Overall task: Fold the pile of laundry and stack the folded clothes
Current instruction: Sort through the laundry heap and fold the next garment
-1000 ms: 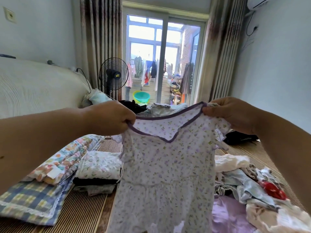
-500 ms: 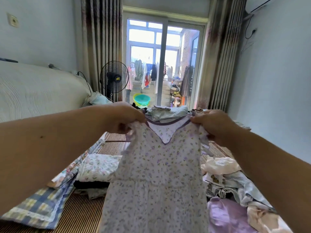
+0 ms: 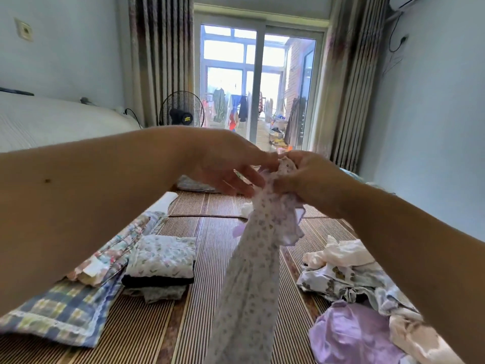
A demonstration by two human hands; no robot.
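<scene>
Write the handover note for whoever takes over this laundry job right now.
Hands: the right hand has its grip on the bunched top of the floral dress, which hangs down over the mat. The left hand has straight fingers that touch the top of the dress beside the right hand.
Done: a folded stack and a folded checked cloth lie on the left of the mat.
Left: fold the dress and stack it, then work through the unfolded pile on the right.
</scene>
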